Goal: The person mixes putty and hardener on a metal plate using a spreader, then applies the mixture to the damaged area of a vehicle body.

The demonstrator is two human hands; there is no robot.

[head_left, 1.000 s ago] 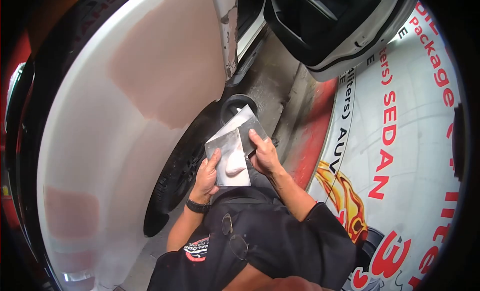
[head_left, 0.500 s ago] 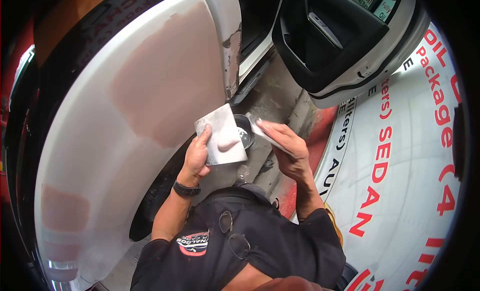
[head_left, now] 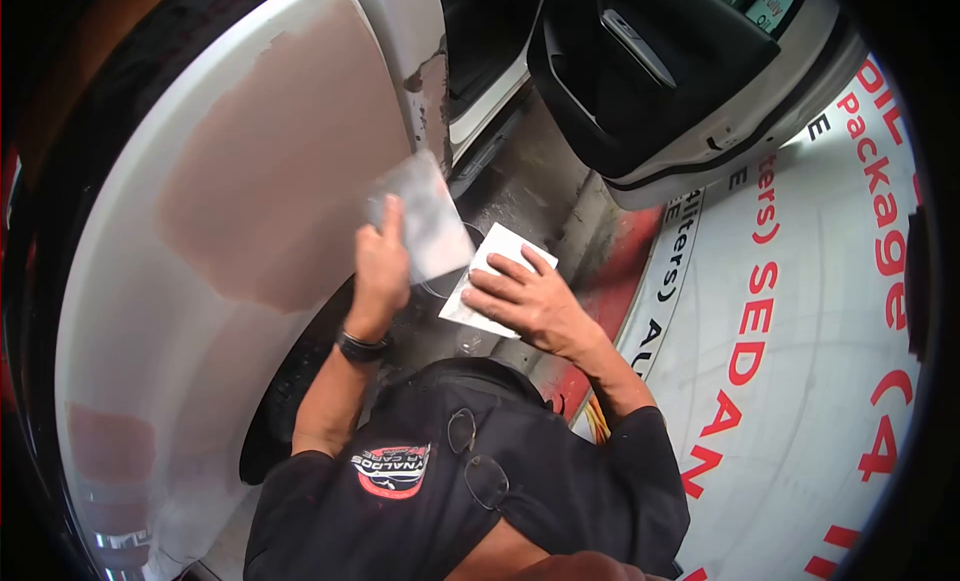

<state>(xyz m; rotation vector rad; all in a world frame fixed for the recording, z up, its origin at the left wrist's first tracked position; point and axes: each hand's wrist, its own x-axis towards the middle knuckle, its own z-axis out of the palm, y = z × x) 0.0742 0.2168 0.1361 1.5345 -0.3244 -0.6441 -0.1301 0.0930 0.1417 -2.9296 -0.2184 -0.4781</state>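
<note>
In the head view, the left hand [head_left: 383, 271] grips a pale plate [head_left: 428, 226] along its near left edge, the thumb lying up on its face; the plate slants away beyond the fingers, blurred. The right hand [head_left: 540, 306] holds a white plate [head_left: 507, 243] under its palm side, the fingers somewhat spread across the upper face; the thumb is hidden. The two plates sit between the hands, the pale one farther from the body, their neighbouring edges close; whether they touch cannot be told. A dark watch [head_left: 362, 347] circles the left wrist. Just left of the pale plate, the car panel [head_left: 120, 311] bears a large brownish patch [head_left: 285, 171]. An open car door [head_left: 650, 91] stands beyond the right hand, with a red-lettered banner [head_left: 800, 321] to its right.
</note>
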